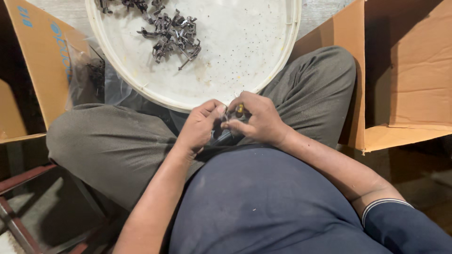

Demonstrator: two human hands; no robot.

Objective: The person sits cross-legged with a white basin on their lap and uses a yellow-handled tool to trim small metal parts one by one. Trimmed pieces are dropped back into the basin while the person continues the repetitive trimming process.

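Observation:
My left hand [200,126] and my right hand [256,120] meet over my lap, just below the rim of a round white tray [282,51]. Their fingertips pinch a small part between them; a small yellow piece [240,108] shows at my right fingers, and a small dark metal piece [227,118] sits between the two hands. What each hand grips by itself is hard to tell. A heap of small dark metal clips [173,35] lies in the tray's upper left.
An open cardboard box [409,75] stands at the right. Another cardboard flap [40,56] and a clear plastic bag [87,75] with dark parts lie at the left. Red metal bars [19,207] sit at the lower left.

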